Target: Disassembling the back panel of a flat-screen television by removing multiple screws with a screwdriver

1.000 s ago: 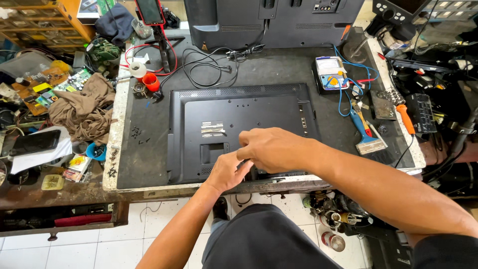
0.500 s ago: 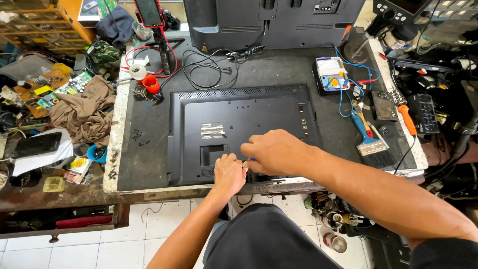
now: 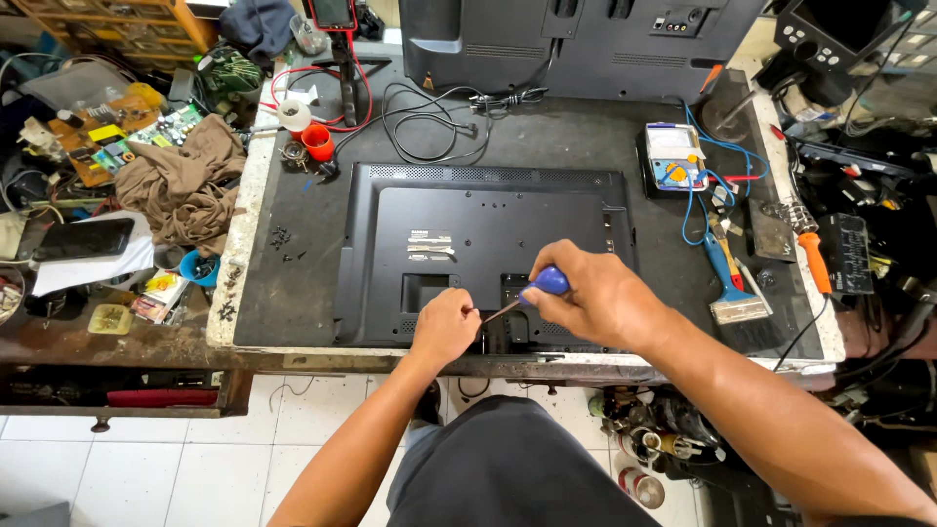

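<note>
Right hand (image 3: 597,298) fingers closed on blue screwdriver (image 3: 532,293); left hand (image 3: 444,327) fingers curled (grip unclear) at tip.

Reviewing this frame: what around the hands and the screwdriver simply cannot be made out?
- Head view: the screwdriver tip and any screw are hidden behind the left hand.
- Most of its blue handle is covered by the right hand.
- The TV back panel label is too small to read.
- Loose screws on the mat are too small to count.
</note>
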